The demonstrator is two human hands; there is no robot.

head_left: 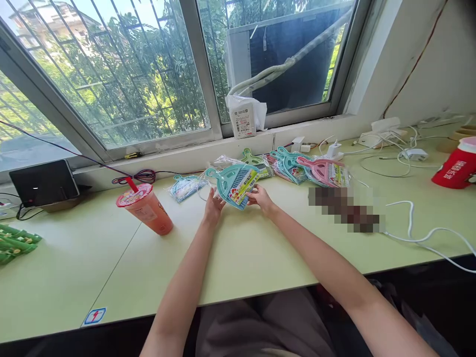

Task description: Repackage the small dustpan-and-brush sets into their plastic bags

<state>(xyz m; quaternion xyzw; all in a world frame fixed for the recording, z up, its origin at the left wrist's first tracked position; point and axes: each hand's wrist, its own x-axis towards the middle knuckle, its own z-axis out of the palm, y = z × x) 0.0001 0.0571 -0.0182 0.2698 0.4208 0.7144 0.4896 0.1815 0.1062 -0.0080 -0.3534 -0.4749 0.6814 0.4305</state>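
Note:
A teal dustpan and brush set point(228, 181) with a yellow printed label is held between my two hands, tilted above the table. My left hand point(213, 206) grips its lower left side, fingers partly behind it. At its right edge, my right hand point(262, 198) pinches the set near the label. Behind it lies a green dustpan set point(256, 161) in clear wrapping. Further right are several teal dustpan sets point(288, 161) and a pink dustpan set point(322, 171). Another wrapped pale blue set point(186, 186) rests left of my left hand.
A red drink cup point(148, 208) with a straw stands on the left of the table point(253, 263). A tablet point(44, 183) leans at the far left. White cables point(411, 223) and a red container point(455, 166) are at right. A white box point(243, 120) sits on the sill.

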